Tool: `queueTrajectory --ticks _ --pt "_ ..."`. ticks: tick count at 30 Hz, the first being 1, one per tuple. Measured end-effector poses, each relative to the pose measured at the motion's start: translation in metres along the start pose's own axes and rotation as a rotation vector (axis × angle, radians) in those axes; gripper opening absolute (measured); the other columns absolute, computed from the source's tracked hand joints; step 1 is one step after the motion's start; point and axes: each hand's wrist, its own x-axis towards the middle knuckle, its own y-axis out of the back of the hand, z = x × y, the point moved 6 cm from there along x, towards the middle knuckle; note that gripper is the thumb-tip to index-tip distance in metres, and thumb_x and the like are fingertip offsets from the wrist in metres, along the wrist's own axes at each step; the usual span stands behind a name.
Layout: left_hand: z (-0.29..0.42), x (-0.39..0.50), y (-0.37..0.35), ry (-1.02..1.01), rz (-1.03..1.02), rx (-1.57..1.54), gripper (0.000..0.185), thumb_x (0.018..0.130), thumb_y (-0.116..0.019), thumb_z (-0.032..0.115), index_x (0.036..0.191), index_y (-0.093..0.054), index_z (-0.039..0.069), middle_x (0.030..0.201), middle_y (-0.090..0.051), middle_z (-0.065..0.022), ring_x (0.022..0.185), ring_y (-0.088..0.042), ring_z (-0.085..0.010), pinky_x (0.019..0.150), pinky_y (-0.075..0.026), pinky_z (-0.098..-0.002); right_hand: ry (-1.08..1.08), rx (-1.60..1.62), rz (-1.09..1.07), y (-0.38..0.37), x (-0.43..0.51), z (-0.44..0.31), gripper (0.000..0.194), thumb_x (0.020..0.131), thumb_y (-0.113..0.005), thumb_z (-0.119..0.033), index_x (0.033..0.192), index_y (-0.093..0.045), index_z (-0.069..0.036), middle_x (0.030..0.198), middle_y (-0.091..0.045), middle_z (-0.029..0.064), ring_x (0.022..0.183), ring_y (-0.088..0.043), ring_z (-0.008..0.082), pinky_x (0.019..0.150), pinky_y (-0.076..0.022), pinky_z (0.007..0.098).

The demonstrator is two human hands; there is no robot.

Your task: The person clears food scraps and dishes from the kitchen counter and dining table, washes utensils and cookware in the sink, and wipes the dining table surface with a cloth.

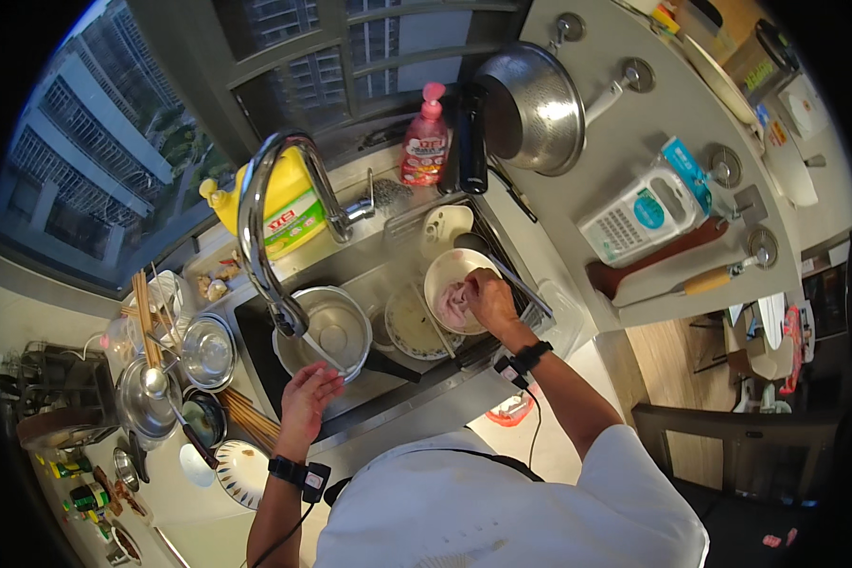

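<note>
My left hand (312,396) is at the front rim of a metal pot (302,302) in the sink, palm turned up and fingers loosely extended with nothing in them. A stream of water runs from the chrome faucet (255,206) down towards those fingertips. My right hand (492,304) reaches into a white bowl (444,273) on the right side of the sink. Its fingers pinch a crumpled pink cloth (451,302); the fingertips are partly hidden. Beside the bowl a patterned plate (406,323) holds cloudy liquid, with a pair of chopsticks (437,330) across it.
A yellow detergent jug (291,206) and a pink soap bottle (424,145) stand behind the sink. On the left counter are steel bowls (208,351), wooden chopsticks (248,415) and a striped-rim plate (241,472). A colander (539,106) hangs at the right. Cables trail from both wrists.
</note>
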Motion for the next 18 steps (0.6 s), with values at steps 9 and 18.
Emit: queueTrajectory --ticks 9,18 --pt "0.045 -0.004 -0.115 -0.363 -0.247 0.511 0.038 0.1 -0.06 0.006 0.138 -0.054 0.006 0.127 -0.065 -0.0145 0.112 -0.066 -0.0216 0.095 -0.054 -0.0344 -0.023 0.891 -0.122 0.048 0.032 -0.129 0.007 0.1 -0.059 -0.004 0.106 -0.063 -0.003 0.098 -0.065 -0.0005 0.085 -0.063 0.0074 0.074 -0.0557 0.025" --pt "0.137 0.023 -0.183 -0.948 -0.085 1.097 0.056 0.085 -0.066 -0.002 0.138 -0.054 0.009 0.109 -0.065 -0.0153 0.092 -0.065 -0.0253 0.081 -0.053 -0.0333 0.053 1.081 -0.357 0.045 0.073 -0.206 0.012 0.101 -0.059 -0.004 0.111 -0.065 -0.002 0.104 -0.065 -0.0019 0.094 -0.056 0.0046 0.086 -0.045 0.0216"
